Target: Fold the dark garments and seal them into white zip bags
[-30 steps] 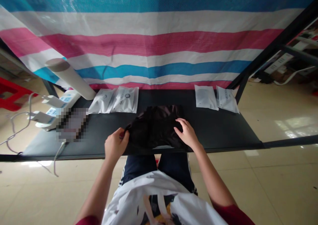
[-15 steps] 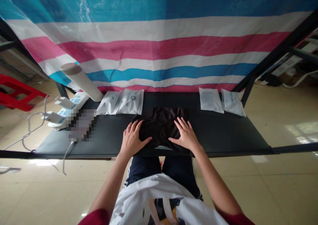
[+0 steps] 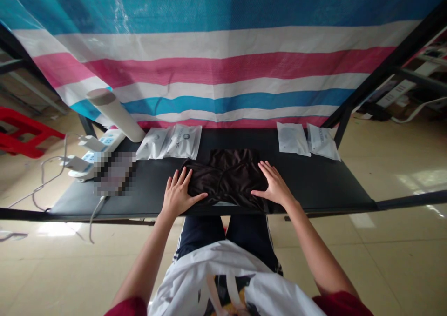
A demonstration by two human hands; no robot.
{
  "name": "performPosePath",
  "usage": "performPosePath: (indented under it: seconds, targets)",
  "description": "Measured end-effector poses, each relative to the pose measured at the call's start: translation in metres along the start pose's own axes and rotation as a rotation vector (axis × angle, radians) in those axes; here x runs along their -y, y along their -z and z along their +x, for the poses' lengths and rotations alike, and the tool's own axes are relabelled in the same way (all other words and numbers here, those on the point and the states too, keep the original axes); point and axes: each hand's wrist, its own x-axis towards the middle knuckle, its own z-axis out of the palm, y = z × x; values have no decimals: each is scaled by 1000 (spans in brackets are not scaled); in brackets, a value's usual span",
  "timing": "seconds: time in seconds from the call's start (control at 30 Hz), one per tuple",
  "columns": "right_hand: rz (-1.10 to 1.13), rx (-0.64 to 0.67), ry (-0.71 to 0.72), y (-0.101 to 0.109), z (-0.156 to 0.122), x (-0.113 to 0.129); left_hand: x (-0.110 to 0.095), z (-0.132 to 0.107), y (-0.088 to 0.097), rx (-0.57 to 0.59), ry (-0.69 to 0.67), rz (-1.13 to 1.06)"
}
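A dark brown, silky garment lies spread and partly folded on the black table, near its front edge. Its exact kind cannot be made out. My left hand rests on the garment's left side, fingers spread and thumb pointing inward. On the opposite side, my right hand lies with spread fingers along the garment's right edge. Neither hand grips the cloth. A small pale strip shows at the garment's near edge, between the two hands.
Two white packets lie at the back left, and two more white packets at the back right. A white cylinder leans beside a power strip with plugs and cables. Behind the black table hangs a striped sheet.
My hands have moved apart, the left one outward to the left and the right one outward to the right. More of the garment is uncovered between them.
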Motion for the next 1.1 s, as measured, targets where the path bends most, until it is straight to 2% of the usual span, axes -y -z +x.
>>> performPosePath:
  seconds: [0.1, 0.23, 0.4, 0.5, 0.6, 0.67, 0.73, 0.83, 1.1]
  targets:
    - [-103, -58, -203, 10, -28, -38, 7, -1, 1, 3, -6, 24]
    - [-307, -28, -526, 32, -67, -93, 11, -4, 2, -12, -12, 23]
    - [-367, -38, -870, 62, -89, -151, 11, -8, 2, -47, -39, -38]
    - [-361, -75, -985, 74, -92, -177, 12, -9, 1, -76, -43, -96]
    - [-359, -91, -1036, 85, -95, -198, 15, -9, 0, -144, -12, -172]
    - [-339, -93, -1109, 93, -100, -210, 18, -8, -2, -211, 27, -232]
    - [-290, -70, -1248, 100, -107, -218, 22, -8, -3, -274, 92, -277]
    - [-254, -31, -1414, 107, -115, -222, 26, -8, -4, -320, 194, -301]
    - [-293, -53, -1402, 108, -113, -212, 29, -7, -6, -364, 232, -240]
